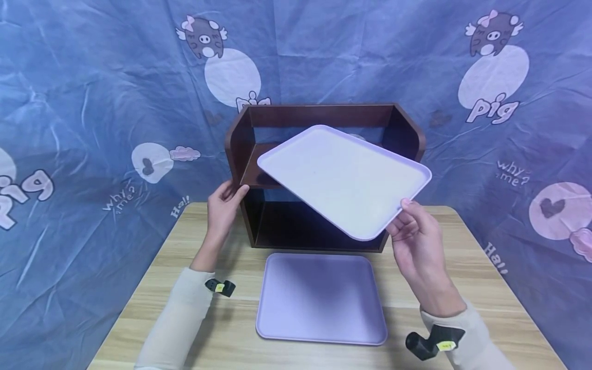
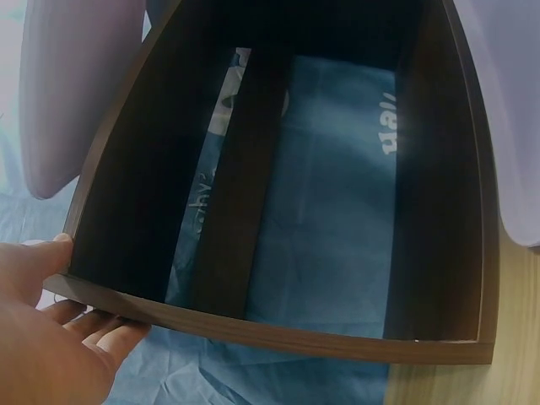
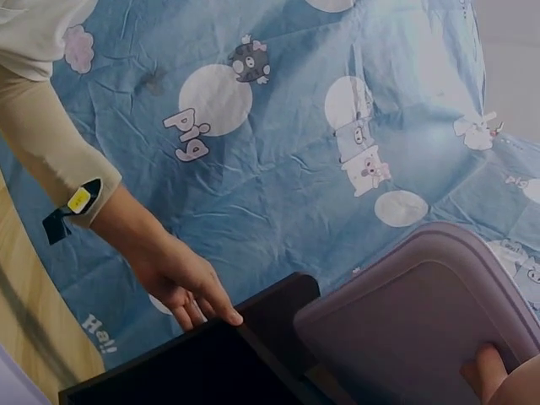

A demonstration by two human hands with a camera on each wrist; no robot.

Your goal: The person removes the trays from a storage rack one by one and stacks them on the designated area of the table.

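Blue cloth (image 1: pixel 342 51) backs the surface (image 1: pixel 462 267): one shelf (image 1: pixel 324 115), its side gripped by the left hand (image 1: pixel 223 208); one flat tray (image 1: pixel 321 298) before it; a second tray (image 1: pixel 344 180), raised and tilted, pinched by the right hand (image 1: pixel 420 240).

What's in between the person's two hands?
In the head view, the brown shelf stands between the left hand and right hand, partly hidden behind the raised purple tray.
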